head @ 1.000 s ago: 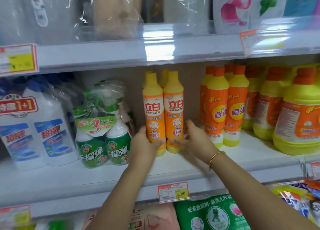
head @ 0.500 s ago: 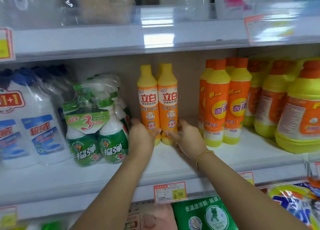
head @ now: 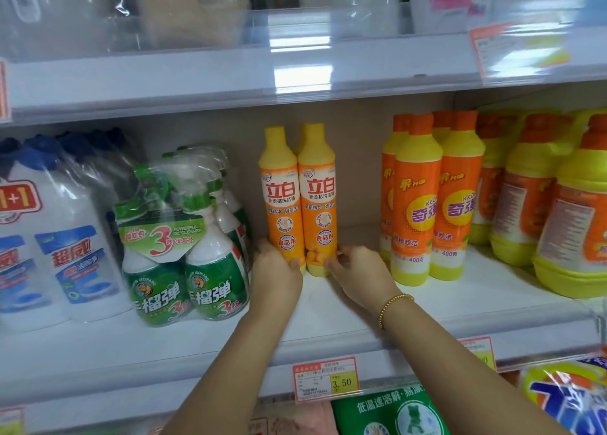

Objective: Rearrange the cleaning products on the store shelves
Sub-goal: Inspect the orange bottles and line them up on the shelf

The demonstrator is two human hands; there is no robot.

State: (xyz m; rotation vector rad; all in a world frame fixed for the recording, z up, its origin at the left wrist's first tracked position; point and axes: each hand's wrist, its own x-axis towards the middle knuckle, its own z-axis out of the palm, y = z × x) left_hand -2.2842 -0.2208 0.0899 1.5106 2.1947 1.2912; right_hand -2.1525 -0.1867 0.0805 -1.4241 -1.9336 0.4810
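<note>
worked along the white shelf (head: 328, 323), both arms reaching in from below. spotted big yellow jugs (head: 578, 231) well off to the right of the right hand (head: 361, 273). found the green spray-bottle pack (head: 184, 257) just beside the left hand (head: 276, 277), on its outer side. left a gap between the right hand and the orange-capped bottles (head: 417, 211) on its far side. had the left soap bottle (head: 282, 201) and right soap bottle (head: 320, 201) between the two hands, touching side by side, rising straight above the fingers. wrapped the left hand round the left bottle's foot, thumb across the front. curled the right hand's fingers and thumb round the right bottle's foot. wore a gold bracelet (head: 394, 303) on the right wrist. looked risky, gripped that low: could tip a tall narrow bottle forward off the shelf with a quick slide, or bump the spray pack with a leftward shove. stood both bottles upright, long axis vertical, yellow caps up, labels facing out toward the hands.
</note>
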